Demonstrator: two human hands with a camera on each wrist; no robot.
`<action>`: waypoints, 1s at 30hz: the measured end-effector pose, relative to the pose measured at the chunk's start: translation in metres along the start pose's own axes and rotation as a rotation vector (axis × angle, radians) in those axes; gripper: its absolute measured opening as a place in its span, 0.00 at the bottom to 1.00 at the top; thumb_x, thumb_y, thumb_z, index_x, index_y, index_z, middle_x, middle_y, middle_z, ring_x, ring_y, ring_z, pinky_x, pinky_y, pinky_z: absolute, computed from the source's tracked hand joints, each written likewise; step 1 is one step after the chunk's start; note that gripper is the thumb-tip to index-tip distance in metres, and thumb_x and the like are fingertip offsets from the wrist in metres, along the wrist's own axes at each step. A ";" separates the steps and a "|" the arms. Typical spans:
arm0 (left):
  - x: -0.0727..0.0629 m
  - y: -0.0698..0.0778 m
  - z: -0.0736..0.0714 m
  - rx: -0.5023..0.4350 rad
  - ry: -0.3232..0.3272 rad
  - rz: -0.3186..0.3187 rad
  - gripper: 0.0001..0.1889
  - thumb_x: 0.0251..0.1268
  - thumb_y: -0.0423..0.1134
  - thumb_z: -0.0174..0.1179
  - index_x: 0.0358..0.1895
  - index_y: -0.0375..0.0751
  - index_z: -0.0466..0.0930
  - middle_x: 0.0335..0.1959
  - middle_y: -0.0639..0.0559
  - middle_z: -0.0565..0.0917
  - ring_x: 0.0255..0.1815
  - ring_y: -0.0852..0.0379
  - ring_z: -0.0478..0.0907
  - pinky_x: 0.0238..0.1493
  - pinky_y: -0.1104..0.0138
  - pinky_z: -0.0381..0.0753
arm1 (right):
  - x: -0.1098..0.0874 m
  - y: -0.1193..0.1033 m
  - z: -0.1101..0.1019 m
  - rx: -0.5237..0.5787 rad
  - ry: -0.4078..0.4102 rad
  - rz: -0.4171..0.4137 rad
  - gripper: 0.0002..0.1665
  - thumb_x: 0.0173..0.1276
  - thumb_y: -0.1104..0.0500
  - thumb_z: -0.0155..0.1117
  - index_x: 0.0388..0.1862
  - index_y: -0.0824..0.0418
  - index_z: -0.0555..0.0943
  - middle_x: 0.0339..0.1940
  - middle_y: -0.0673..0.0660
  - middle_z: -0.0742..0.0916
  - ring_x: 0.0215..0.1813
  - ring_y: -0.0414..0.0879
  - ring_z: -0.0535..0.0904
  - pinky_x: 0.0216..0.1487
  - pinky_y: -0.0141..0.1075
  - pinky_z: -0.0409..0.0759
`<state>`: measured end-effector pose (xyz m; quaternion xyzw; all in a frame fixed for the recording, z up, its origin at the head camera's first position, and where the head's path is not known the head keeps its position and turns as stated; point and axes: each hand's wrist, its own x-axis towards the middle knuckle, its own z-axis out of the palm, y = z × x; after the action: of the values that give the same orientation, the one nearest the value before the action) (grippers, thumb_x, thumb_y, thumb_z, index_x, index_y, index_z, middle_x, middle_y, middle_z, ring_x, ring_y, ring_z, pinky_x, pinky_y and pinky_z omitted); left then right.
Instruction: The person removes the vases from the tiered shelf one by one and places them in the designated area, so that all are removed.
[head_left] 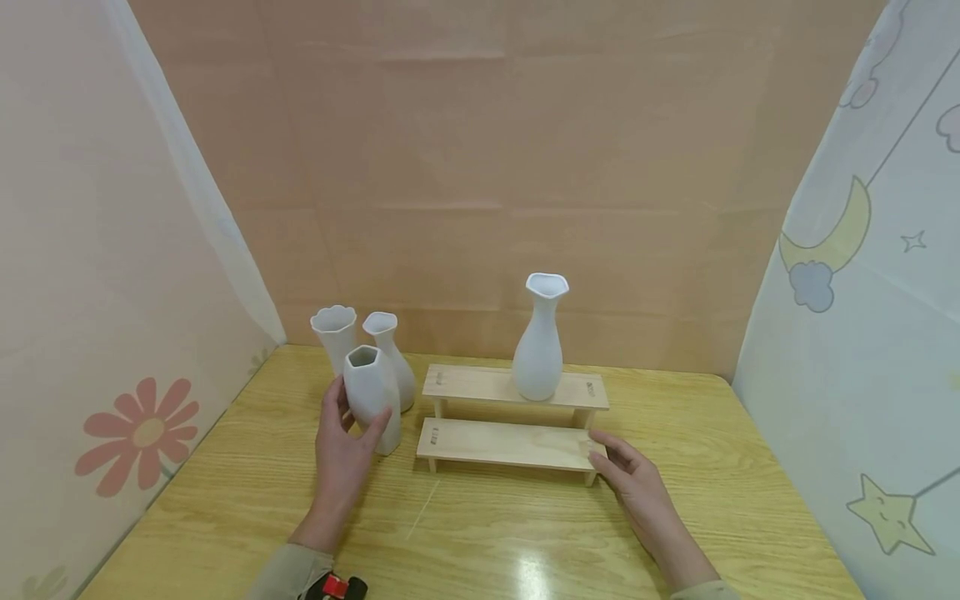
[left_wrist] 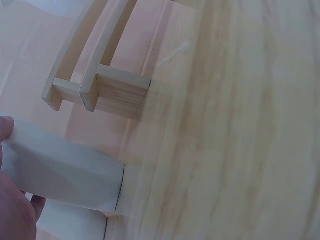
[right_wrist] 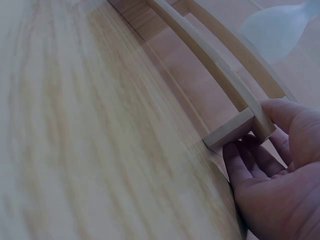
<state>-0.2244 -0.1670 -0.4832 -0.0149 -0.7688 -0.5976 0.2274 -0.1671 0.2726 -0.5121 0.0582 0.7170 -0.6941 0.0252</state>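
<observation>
My left hand (head_left: 343, 442) grips a white faceted vase (head_left: 372, 392) with a five-sided mouth, thumb on its near side and fingers round the left. The vase stands upright on the table, left of a two-step wooden stand (head_left: 502, 442). In the left wrist view, the vase (left_wrist: 65, 165) appears sideways, partly covered by the hand. At the right end of the lower step, my right hand (head_left: 633, 479) holds the board, thumb on its top. Its other fingers (right_wrist: 245, 162) bend beside the leg in the right wrist view. A tall white vase (head_left: 538, 354) stands on the upper step.
Behind the held vase stand a white vase with a scalloped rim (head_left: 335, 329) and a narrow-necked white vase (head_left: 393, 358), both partly hidden. The wooden table (head_left: 480, 533) is bordered by a plain back cloth (head_left: 480, 167) and printed side cloths.
</observation>
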 end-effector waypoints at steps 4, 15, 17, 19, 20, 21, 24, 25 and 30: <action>0.000 0.000 0.000 0.001 -0.005 -0.003 0.46 0.74 0.39 0.76 0.87 0.46 0.57 0.79 0.39 0.70 0.78 0.35 0.71 0.79 0.37 0.69 | 0.000 0.000 0.000 0.002 0.001 0.001 0.41 0.83 0.49 0.70 0.86 0.63 0.68 0.92 0.61 0.56 0.92 0.60 0.46 0.83 0.46 0.55; 0.004 0.013 -0.004 -0.024 0.023 0.040 0.52 0.72 0.35 0.77 0.90 0.43 0.51 0.85 0.40 0.64 0.85 0.39 0.62 0.83 0.44 0.65 | -0.001 0.000 0.000 -0.002 -0.005 0.001 0.41 0.83 0.49 0.70 0.86 0.63 0.69 0.93 0.62 0.54 0.92 0.62 0.45 0.84 0.48 0.56; 0.006 0.017 -0.005 -0.020 0.047 0.079 0.52 0.70 0.33 0.78 0.89 0.41 0.52 0.85 0.41 0.64 0.86 0.41 0.60 0.84 0.46 0.63 | -0.001 0.001 0.000 -0.005 -0.006 -0.002 0.41 0.83 0.49 0.70 0.86 0.62 0.69 0.93 0.61 0.55 0.92 0.61 0.45 0.84 0.48 0.55; 0.008 0.023 -0.006 -0.003 0.075 0.121 0.51 0.69 0.33 0.79 0.88 0.38 0.54 0.85 0.42 0.64 0.86 0.42 0.59 0.85 0.46 0.61 | -0.001 0.001 -0.001 -0.013 -0.011 -0.007 0.41 0.83 0.48 0.70 0.86 0.62 0.69 0.93 0.61 0.55 0.92 0.61 0.45 0.85 0.49 0.55; 0.009 0.026 -0.007 0.006 0.087 0.134 0.51 0.69 0.34 0.79 0.88 0.38 0.55 0.85 0.43 0.64 0.86 0.43 0.59 0.85 0.46 0.60 | 0.000 0.001 -0.001 -0.016 -0.011 -0.010 0.41 0.83 0.48 0.69 0.86 0.63 0.69 0.92 0.61 0.56 0.92 0.61 0.46 0.85 0.49 0.55; 0.010 0.030 -0.007 0.016 0.099 0.146 0.51 0.69 0.35 0.79 0.88 0.38 0.55 0.85 0.43 0.65 0.86 0.43 0.59 0.85 0.46 0.60 | 0.000 0.001 -0.001 -0.017 -0.011 -0.012 0.41 0.84 0.48 0.69 0.86 0.63 0.69 0.92 0.61 0.56 0.92 0.61 0.46 0.85 0.49 0.55; 0.012 0.041 -0.008 0.038 0.125 0.165 0.50 0.69 0.37 0.79 0.88 0.40 0.57 0.85 0.46 0.65 0.86 0.44 0.59 0.85 0.46 0.58 | 0.000 0.001 -0.001 -0.019 -0.013 -0.016 0.40 0.84 0.48 0.69 0.86 0.63 0.69 0.92 0.61 0.56 0.92 0.61 0.45 0.85 0.50 0.55; 0.012 0.045 -0.008 0.039 0.130 0.166 0.50 0.69 0.37 0.80 0.88 0.41 0.58 0.85 0.47 0.66 0.85 0.45 0.59 0.85 0.45 0.58 | 0.000 0.001 -0.001 -0.018 -0.013 -0.017 0.40 0.84 0.48 0.69 0.86 0.63 0.69 0.92 0.61 0.56 0.92 0.61 0.45 0.85 0.50 0.55; 0.013 0.060 -0.005 0.023 0.139 0.175 0.49 0.68 0.41 0.80 0.88 0.50 0.61 0.84 0.55 0.66 0.85 0.48 0.59 0.84 0.41 0.57 | 0.000 0.001 -0.001 -0.014 -0.014 -0.015 0.40 0.84 0.48 0.69 0.86 0.62 0.69 0.93 0.61 0.55 0.92 0.61 0.45 0.85 0.51 0.55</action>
<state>-0.2165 -0.1580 -0.4223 -0.0380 -0.7535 -0.5663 0.3318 -0.1671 0.2736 -0.5129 0.0476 0.7220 -0.6898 0.0253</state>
